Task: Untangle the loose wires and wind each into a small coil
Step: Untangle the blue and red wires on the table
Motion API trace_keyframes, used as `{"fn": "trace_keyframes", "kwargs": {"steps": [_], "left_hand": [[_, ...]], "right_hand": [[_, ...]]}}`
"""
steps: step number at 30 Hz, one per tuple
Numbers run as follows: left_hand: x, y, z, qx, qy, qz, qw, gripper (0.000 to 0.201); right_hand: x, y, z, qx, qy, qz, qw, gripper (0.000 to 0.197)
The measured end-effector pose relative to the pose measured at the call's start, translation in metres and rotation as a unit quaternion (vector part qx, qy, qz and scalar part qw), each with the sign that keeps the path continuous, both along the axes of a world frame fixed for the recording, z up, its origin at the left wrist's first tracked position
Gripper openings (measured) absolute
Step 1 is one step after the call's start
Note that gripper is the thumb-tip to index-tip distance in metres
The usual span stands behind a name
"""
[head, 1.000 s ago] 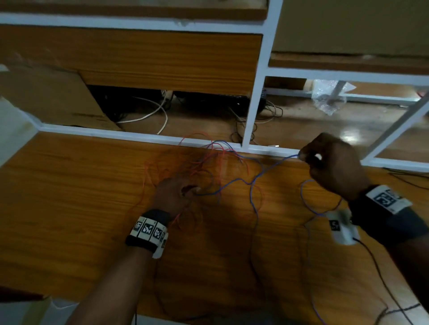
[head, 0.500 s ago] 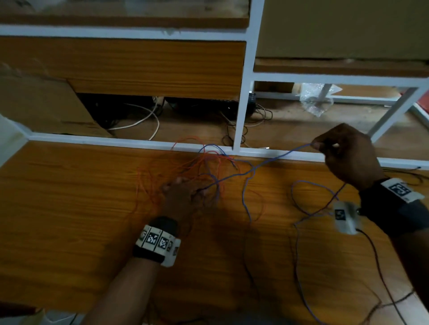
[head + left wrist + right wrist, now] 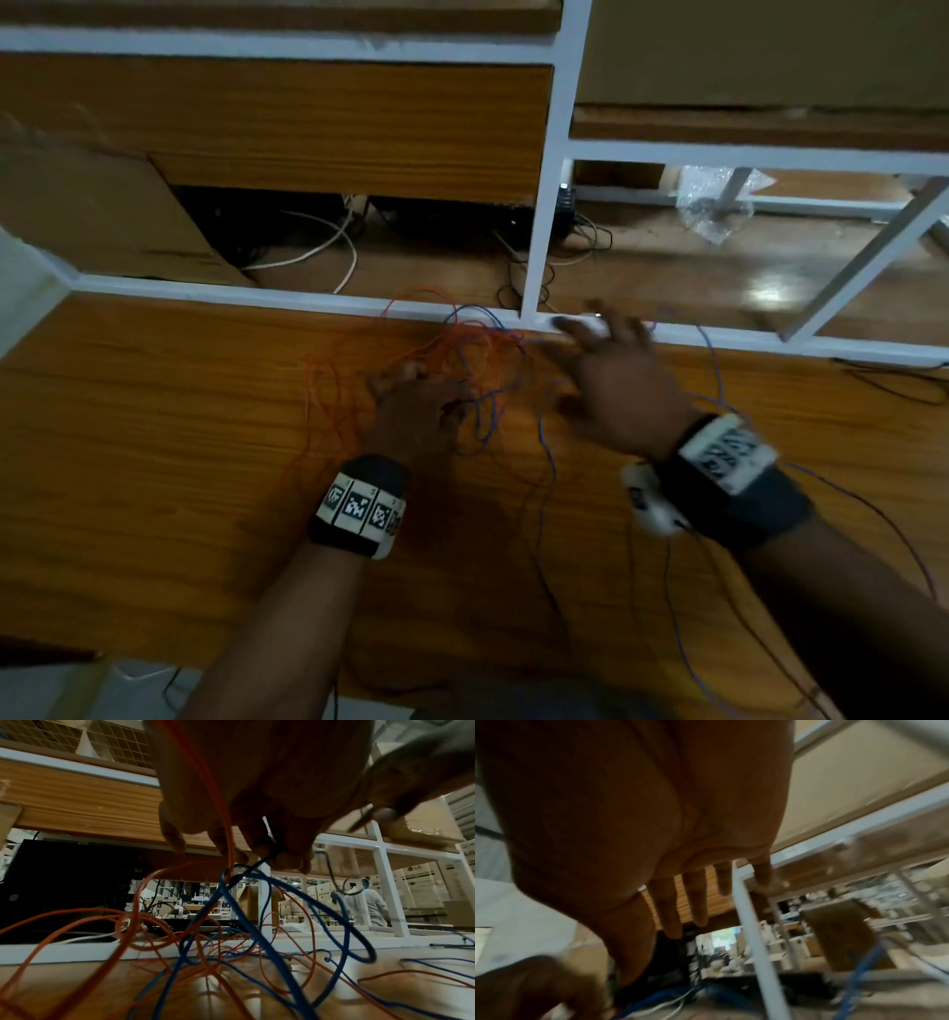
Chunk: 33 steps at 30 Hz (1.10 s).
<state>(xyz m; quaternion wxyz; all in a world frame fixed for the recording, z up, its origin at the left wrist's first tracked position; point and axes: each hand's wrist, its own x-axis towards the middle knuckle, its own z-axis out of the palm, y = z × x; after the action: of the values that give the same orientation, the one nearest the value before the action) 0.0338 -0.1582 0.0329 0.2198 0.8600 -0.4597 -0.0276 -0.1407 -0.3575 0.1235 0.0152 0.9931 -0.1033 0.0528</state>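
Observation:
A tangle of thin orange wire (image 3: 328, 390) and blue wire (image 3: 547, 447) lies on the wooden table (image 3: 154, 462) near its far edge. My left hand (image 3: 426, 390) rests on the tangle. In the left wrist view its curled fingers (image 3: 257, 850) pinch a blue wire (image 3: 231, 902), and an orange wire (image 3: 226, 821) runs across the palm between them. My right hand (image 3: 580, 360) hovers just right of the tangle, blurred, with its fingers spread. The right wrist view shows those fingers (image 3: 695, 902) straight and holding nothing, with blue wire (image 3: 859, 973) below.
A white metal rail (image 3: 257, 298) edges the table's far side, with an upright post (image 3: 544, 205) rising from it. Cardboard (image 3: 102, 216) leans at back left. Beyond the rail lie other cables (image 3: 328, 246) and a plastic bag (image 3: 714, 205). Loose wire trails off the table's right front.
My right hand let go of the blue wire it was pinching out to the right and swung left toward the tangle with fingers spread. The left hand stayed on the tangle.

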Motion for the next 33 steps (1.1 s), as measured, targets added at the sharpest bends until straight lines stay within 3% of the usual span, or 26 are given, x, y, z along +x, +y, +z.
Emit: {"fn": "trace_keyframes", "kwargs": {"steps": [2,4,7,11,15,17,20,23,26,27,28,31,33], "left_hand": [[-0.001,-0.004,0.002,0.017,0.016,-0.009,1.000,0.024],[-0.005,-0.002,0.006,0.011,0.015,-0.002,1.000,0.019],[-0.008,0.009,0.004,-0.026,-0.005,0.011,1.000,0.024],[0.005,0.029,-0.007,-0.063,0.052,0.060,0.995,0.030],[0.013,0.035,-0.010,-0.056,0.043,0.071,0.995,0.036],[0.018,0.037,-0.014,-0.035,0.052,0.091,0.994,0.037],[0.031,0.051,-0.028,-0.035,0.080,0.109,0.990,0.042],[0.038,0.054,-0.023,-0.034,0.081,0.096,0.992,0.049],[0.034,0.042,-0.011,0.011,0.048,0.086,0.995,0.049],[0.029,0.038,-0.009,0.030,0.038,0.081,0.996,0.047],[0.025,0.033,-0.008,0.036,0.029,0.070,0.996,0.044],[0.011,0.018,-0.004,0.032,0.029,0.023,0.999,0.040],[0.003,0.011,0.005,0.039,0.023,0.006,0.999,0.030]], "right_hand": [[0.029,0.031,-0.014,0.040,0.003,0.069,0.997,0.047],[0.046,0.048,-0.029,0.087,0.029,0.084,0.992,0.039],[0.049,0.043,-0.036,0.098,0.028,0.109,0.989,0.057],[0.040,0.001,-0.008,0.088,-0.099,0.129,0.983,0.021],[0.010,-0.031,0.034,0.104,-0.189,0.157,0.964,0.012],[-0.009,-0.047,0.052,0.124,-0.229,0.134,0.956,0.016],[-0.043,-0.082,0.070,0.148,-0.271,0.013,0.951,0.015],[-0.064,-0.111,0.057,0.100,-0.196,-0.085,0.972,0.008],[-0.064,-0.105,0.024,0.018,-0.008,-0.196,0.980,0.058],[-0.059,-0.092,0.017,0.011,0.005,-0.198,0.980,0.071],[-0.052,-0.072,0.013,0.005,-0.020,-0.160,0.987,0.074],[-0.012,0.005,-0.007,0.020,-0.103,0.037,0.994,0.057],[0.022,0.041,-0.029,0.048,-0.065,0.089,0.993,0.056]]}}
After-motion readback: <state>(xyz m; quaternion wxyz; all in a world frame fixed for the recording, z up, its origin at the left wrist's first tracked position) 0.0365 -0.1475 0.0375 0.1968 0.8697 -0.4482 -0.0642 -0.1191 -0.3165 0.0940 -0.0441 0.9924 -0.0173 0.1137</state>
